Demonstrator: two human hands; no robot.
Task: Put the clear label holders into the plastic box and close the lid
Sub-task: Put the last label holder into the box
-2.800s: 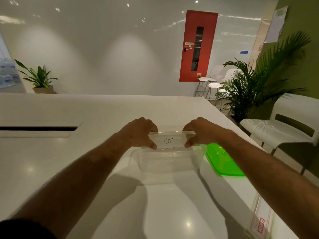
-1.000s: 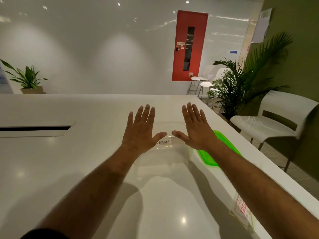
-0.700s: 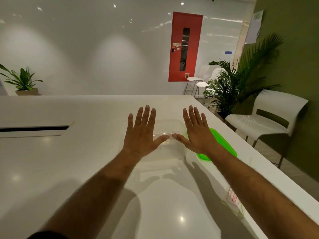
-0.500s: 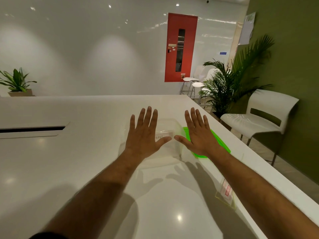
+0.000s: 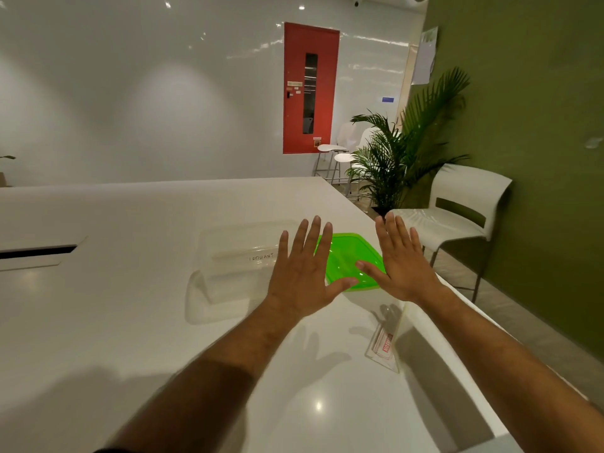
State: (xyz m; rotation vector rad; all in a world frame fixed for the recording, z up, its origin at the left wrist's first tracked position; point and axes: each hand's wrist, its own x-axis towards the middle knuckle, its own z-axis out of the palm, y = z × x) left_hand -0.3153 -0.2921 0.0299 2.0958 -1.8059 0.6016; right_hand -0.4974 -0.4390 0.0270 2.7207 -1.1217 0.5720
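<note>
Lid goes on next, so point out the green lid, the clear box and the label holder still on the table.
green lid (image 5: pixel 351 256): head view, bare centre.
clear box (image 5: pixel 228 276): head view, near wall.
label holder (image 5: pixel 384 349): head view, red-printed face.

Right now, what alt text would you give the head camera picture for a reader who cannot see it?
Two bare hands, left hand and right hand, hover spread and empty over a white table. Beneath them sit an open clear plastic box with a handwritten label holder inside and a green lid beside it. Another clear label holder stands near the table's right edge.
</note>
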